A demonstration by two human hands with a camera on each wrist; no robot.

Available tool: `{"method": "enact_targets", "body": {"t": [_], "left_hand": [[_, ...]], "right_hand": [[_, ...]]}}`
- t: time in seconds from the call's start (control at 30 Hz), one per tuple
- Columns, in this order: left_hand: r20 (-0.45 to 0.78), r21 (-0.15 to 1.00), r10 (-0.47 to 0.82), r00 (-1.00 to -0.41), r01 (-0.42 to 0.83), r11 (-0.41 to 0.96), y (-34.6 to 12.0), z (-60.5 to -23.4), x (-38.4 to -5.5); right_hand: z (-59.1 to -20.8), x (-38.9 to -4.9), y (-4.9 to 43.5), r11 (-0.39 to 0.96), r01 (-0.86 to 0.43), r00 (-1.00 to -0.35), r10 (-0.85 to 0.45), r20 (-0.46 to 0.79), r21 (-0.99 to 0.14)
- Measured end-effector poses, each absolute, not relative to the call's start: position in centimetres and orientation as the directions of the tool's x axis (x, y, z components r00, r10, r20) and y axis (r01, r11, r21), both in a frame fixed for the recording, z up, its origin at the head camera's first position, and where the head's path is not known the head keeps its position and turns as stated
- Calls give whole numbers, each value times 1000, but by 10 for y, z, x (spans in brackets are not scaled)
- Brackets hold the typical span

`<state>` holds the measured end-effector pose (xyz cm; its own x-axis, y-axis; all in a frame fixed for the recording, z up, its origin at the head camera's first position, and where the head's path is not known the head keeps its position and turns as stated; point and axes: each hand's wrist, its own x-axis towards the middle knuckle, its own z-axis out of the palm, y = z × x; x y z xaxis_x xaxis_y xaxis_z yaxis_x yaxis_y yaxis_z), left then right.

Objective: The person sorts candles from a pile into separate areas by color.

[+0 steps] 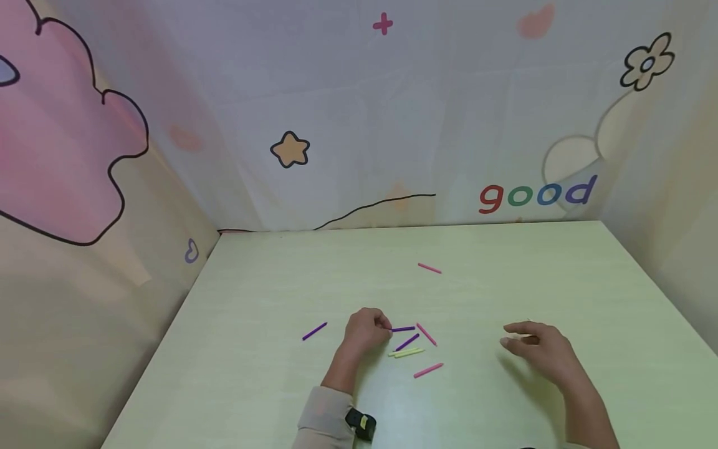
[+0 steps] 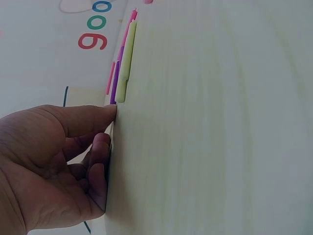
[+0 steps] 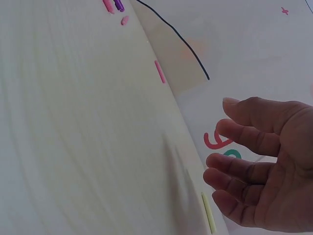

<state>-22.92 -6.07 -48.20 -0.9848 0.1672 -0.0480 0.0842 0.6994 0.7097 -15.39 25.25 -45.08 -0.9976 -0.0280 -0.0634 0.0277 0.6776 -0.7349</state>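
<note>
The table [image 1: 252,293] spread below. Well right of the left hand [image 1: 366,330], the right hand [image 1: 543,353] hung loose, empty. The left hand met a purple stick [image 1: 402,328] at one end, pinched or not I could not tell; just right lay yellow sticks [image 1: 409,353] and pink sticks [image 1: 426,334].

Hidden and Cut-Off Bits

From the head, the left hand [image 1: 367,330] covers one end of a purple stick [image 1: 404,328]. The bottom edge cuts off a black thing [image 1: 527,448], too little to name. In the right wrist view, the right hand [image 3: 264,166] hides part of a colored word [image 3: 207,142], and the side edge cuts off the hand.
</note>
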Motion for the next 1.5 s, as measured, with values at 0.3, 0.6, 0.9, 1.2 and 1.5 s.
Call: {"method": "enact_targets", "body": {"t": [0.3,0.6,0.9,1.2,1.5], "left_hand": [[-56,712,162,-985,74,698,-60,-480,-228],[-43,706,171,-984,91,702,-60,-481,-229],[-47,702,174,-984,91,707,-60,-481,-229],[-25,696,169,-985,104,711,-60,-480,-229],[-18,693,178,-984,116,712,-58,-481,-229]], "right_hand": [[-453,-160,234,631,-24,-997,-74,-29,-775],[-458,-168,211,576,-23,-991,-120,-57,-817],[-466,-178,189,541,-48,-991,-131,-27,-840],[-472,-189,172,531,-106,-980,-199,-2,-841],[-480,-196,170,552,-101,-976,-216,-25,-828]]}}
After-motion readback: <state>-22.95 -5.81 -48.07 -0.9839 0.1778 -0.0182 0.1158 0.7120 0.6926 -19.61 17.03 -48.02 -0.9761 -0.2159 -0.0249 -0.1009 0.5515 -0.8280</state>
